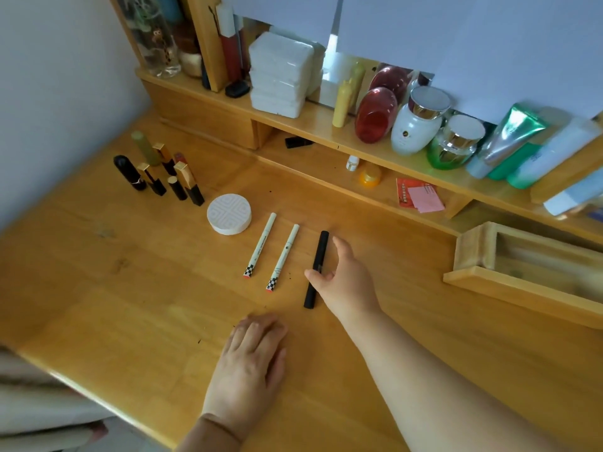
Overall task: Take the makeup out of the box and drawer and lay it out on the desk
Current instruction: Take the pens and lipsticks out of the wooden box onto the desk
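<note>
Left hand (pixel 251 357) lies flat, palm down, on the bench (pixel 130 305); right arm stretches forward, right hand (pixel 341 275) pinching a black pen (pixel 322 246).

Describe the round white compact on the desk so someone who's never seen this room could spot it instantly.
Look at the wooden desk, along the line of makeup laid out across it. Between the upright lipsticks at the left and two white pens lying flat sits the compact. It is the only round, flat piece, white with an embossed geometric lid.
</note>
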`<action>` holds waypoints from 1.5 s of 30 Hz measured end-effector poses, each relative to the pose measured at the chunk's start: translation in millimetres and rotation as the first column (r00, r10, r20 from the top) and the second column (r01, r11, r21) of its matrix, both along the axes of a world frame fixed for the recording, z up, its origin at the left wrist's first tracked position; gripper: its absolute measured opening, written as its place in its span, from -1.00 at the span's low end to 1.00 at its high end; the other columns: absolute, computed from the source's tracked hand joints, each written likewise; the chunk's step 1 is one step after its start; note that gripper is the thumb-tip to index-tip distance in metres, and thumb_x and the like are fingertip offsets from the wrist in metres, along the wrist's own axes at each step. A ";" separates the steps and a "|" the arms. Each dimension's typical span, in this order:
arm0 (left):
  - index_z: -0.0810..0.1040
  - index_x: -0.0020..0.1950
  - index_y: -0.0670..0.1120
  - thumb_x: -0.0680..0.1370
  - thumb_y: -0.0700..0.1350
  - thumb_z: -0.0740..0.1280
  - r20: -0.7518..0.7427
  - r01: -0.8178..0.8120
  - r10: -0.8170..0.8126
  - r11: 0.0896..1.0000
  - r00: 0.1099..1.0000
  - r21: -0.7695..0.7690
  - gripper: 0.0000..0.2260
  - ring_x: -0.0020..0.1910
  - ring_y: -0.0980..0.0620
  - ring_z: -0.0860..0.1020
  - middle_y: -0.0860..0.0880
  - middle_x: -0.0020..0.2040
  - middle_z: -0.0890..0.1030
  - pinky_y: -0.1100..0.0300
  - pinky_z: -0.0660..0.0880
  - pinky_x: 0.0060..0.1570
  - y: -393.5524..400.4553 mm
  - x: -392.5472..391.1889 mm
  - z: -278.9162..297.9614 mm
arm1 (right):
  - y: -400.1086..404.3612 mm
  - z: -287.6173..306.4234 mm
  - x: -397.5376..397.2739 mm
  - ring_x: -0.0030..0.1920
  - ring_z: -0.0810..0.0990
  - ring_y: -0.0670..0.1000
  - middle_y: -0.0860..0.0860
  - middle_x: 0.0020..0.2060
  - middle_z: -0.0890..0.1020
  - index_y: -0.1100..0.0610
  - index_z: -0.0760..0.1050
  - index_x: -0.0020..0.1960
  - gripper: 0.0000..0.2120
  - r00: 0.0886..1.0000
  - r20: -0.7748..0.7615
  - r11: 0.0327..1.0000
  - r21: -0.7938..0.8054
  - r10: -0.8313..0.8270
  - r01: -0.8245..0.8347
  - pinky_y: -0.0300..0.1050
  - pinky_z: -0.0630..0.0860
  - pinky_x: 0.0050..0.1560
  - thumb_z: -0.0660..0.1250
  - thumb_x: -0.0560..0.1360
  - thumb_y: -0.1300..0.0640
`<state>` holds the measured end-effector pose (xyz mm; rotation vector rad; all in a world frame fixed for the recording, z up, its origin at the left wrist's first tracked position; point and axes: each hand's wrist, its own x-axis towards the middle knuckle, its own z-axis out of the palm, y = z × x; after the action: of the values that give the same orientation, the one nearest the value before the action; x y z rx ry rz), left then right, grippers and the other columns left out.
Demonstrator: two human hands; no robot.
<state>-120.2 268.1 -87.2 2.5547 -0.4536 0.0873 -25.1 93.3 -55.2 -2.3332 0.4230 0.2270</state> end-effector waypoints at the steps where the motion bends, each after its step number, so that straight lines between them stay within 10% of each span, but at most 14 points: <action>1: 0.60 0.09 -0.10 0.52 -0.01 0.19 -0.008 -0.003 0.003 1.000 1.000 0.001 -0.71 0.17 0.00 0.46 -0.03 0.14 0.56 -0.02 0.45 0.19 0.3 -0.9 0.8 | -7.3 1.0 -9.7 -0.20 0.57 -0.12 -0.13 -0.22 0.55 -0.06 0.07 0.48 -0.28 1.000 0.002 0.999 0.034 -0.016 0.016 -0.31 0.47 -0.27 0.37 0.45 -0.07; 11: 0.54 0.14 -0.06 0.48 -0.05 0.28 -0.008 0.134 -0.137 0.980 0.991 -0.144 -0.74 0.07 0.07 0.48 0.01 0.13 0.52 0.22 0.41 0.10 -83.3 8.4 33.7 | -189.7 9.3 -153.4 -0.20 0.65 -0.08 -0.10 -0.10 0.62 -0.19 0.52 -0.01 -0.89 0.927 -0.042 0.909 0.181 -0.374 0.375 -0.10 0.56 -0.12 0.33 0.47 -0.06; 18: 0.46 0.29 -0.08 0.46 -0.17 0.43 -0.165 0.130 -0.183 0.949 0.969 -0.287 -0.58 -0.11 0.15 0.50 0.04 0.10 0.52 0.32 0.45 -0.15 -205.3 53.3 48.7 | -311.0 15.5 -177.6 -0.15 0.65 -0.02 0.00 0.07 0.59 -0.06 0.36 0.22 -0.61 0.711 0.154 0.727 0.120 -0.686 0.676 -0.02 0.58 -0.13 0.38 0.44 -0.03; 25: 0.46 0.31 -0.09 0.50 -0.20 0.37 -0.288 0.083 -0.168 0.955 0.943 -0.286 -0.62 -0.18 0.30 0.51 0.05 -0.01 0.56 0.62 0.34 -0.19 -263.0 68.4 45.7 | -340.8 14.3 -148.5 0.05 0.51 -0.08 0.01 0.27 0.50 0.05 0.30 0.40 -0.44 0.818 0.140 0.830 0.069 -0.557 0.554 -0.12 0.39 0.02 0.38 0.45 0.01; 34: 0.54 -0.06 0.08 0.54 -0.10 0.30 -0.236 -0.108 0.038 0.951 0.971 -0.291 -0.92 -0.40 0.23 0.47 0.14 -0.39 0.51 0.41 0.29 -0.50 -281.5 81.1 44.2 | -342.9 19.9 -131.2 -0.16 0.49 -0.20 -0.16 -0.16 0.52 0.10 0.47 0.10 -0.71 0.845 0.243 0.866 -0.036 -0.477 0.499 -0.47 0.25 -0.30 0.34 0.47 -0.05; 45: 0.56 0.05 -0.01 0.55 -0.08 0.28 -0.306 -0.149 0.060 0.949 0.950 -0.277 -0.88 -0.07 0.03 0.57 0.04 -0.11 0.63 0.12 0.50 -0.08 -291.5 127.7 58.9 | -335.2 21.5 -99.8 -0.14 0.55 -0.08 -0.04 -0.14 0.58 0.14 0.46 0.07 -0.71 0.807 0.363 0.833 -0.127 -0.467 0.539 -0.35 0.36 -0.28 0.31 0.49 -0.06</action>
<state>7.5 -23.4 -28.4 2.2432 -0.1713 -0.1732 -124.9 -241.8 -33.7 -2.3139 0.9265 -0.4774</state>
